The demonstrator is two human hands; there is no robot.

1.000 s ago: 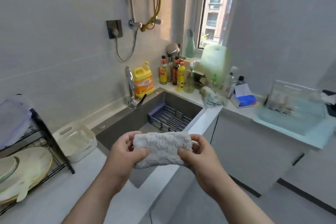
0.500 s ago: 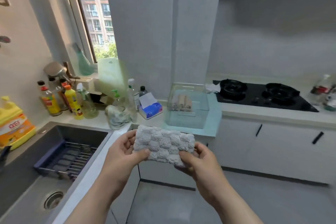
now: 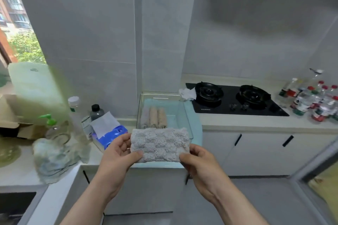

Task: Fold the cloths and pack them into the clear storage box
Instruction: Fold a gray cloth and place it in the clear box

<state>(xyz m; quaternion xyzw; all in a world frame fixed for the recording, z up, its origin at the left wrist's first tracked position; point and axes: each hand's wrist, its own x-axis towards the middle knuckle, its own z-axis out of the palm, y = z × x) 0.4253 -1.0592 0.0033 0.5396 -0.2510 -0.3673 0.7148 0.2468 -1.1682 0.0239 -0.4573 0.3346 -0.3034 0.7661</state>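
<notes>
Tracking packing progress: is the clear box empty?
Not empty: the clear box holds three folded cloths along its left side.

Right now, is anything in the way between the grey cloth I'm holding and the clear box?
Nothing visible. The grey cloth, pinched by the left hand and right hand, is just in front of the clear storage box, which shows no lid. Rolled cloths line its left side; the rest looks free.
</notes>
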